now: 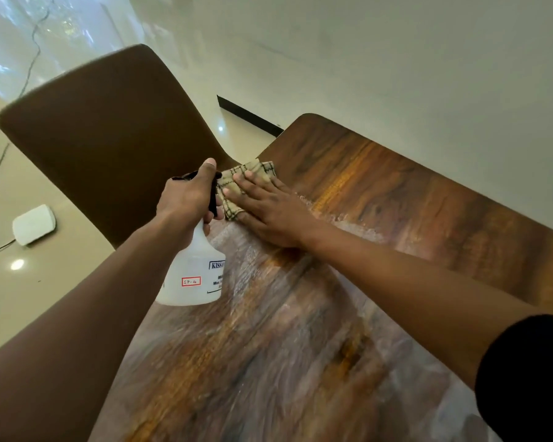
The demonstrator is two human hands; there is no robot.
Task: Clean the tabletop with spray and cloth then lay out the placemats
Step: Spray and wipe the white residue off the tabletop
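Observation:
My left hand (186, 199) grips the black trigger head of a white spray bottle (193, 269) and holds it just above the left edge of the wooden tabletop (380, 193). The bottle carries a small red-framed label. My right hand (268, 212) lies flat, fingers straight, pressing a beige cloth with dark stitched lines (237, 180) onto the table near its far left corner. Wet streaks and droplets show on the wood around and behind the cloth. No placemats are in view.
A brown chair (109, 132) stands close to the table's left edge, its back rising beside my left hand. A white box with a cable (34, 224) lies on the glossy floor at the left. A pale wall runs along the table's right side.

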